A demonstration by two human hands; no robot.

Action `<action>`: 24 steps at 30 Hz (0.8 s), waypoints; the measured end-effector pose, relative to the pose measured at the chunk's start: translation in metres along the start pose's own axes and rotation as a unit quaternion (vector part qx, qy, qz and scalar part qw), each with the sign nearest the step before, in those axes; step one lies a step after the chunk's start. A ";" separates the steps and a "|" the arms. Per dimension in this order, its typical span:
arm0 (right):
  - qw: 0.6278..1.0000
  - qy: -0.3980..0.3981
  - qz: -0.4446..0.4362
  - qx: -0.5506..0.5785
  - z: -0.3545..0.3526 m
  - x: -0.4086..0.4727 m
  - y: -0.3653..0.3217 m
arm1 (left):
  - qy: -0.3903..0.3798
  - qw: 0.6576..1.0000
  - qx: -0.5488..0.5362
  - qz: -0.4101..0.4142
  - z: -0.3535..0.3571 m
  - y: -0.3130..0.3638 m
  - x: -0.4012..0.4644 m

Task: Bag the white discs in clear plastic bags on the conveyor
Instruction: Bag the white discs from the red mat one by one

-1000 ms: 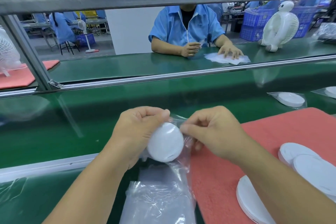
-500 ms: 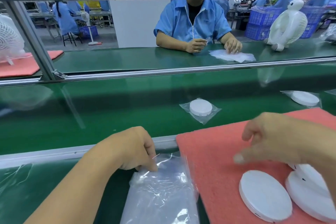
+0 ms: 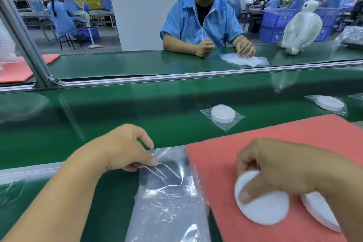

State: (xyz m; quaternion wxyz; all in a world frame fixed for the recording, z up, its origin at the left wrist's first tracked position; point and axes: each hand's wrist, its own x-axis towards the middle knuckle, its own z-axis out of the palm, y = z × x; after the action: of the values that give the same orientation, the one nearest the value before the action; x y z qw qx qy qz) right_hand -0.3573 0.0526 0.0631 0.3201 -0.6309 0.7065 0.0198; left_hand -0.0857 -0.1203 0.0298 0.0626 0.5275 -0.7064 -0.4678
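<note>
Head view, one entry per item.
- Left hand [image 3: 125, 149], lower centre: its grip is pinching the top bag of the clear bag stack [image 3: 167, 198].
- Right hand [image 3: 279, 171], lower right: its grip is curling round a loose white disc [image 3: 263, 204] on the red mat [image 3: 216, 163].
- Another unbagged disc [image 3: 318, 214] is lying beside it.
- Done: two bagged discs [image 3: 223, 114] [image 3: 329, 103] are lying on the green conveyor [image 3: 98, 120], mid right.
- Left, judging by this: bagging both loose discs.

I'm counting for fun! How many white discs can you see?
4. One under the right hand on the red mat, one beside it, two bagged on the belt. More may be hidden.
</note>
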 end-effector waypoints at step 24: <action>0.717 0.370 -0.279 0.520 -0.013 0.100 -0.052 | 0.111 0.975 -0.083 0.172 0.018 0.030 -0.007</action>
State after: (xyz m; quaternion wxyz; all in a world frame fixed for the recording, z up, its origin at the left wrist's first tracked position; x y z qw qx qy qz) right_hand -0.3159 -0.0520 0.0452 0.3016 -0.4902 0.4600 -0.6761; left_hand -0.1140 -0.1038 0.0444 0.2637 0.4395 -0.7338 -0.4459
